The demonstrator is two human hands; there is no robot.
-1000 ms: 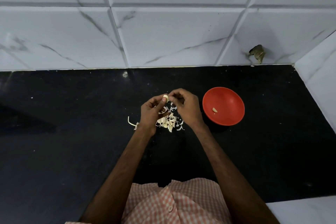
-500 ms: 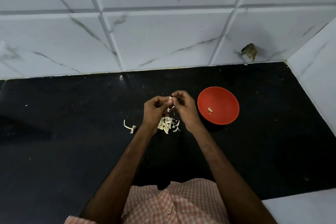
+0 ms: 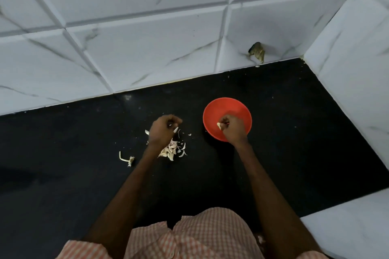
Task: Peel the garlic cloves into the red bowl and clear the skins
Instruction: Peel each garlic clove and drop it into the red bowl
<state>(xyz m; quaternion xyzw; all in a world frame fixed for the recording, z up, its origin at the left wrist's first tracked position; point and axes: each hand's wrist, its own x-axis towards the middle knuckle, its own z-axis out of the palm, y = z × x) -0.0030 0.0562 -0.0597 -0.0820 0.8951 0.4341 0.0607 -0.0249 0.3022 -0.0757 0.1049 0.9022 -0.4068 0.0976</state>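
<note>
Step in hand: delivering a peeled clove [image 3: 219, 125] to the red bowl [image 3: 227, 104]; right hand [image 3: 232, 128] is over the bowl, fingers curled tight, pinching the clove. Left hand [image 3: 163, 130], left of the bowl, has its fingers curled narrow on a sliver of skin [image 3: 175, 129] above the skin pile [image 3: 171, 151] on the bench [image 3: 294, 132]. Next move, as judged: release the clove, drop the sliver; skins not yet cleared.
</note>
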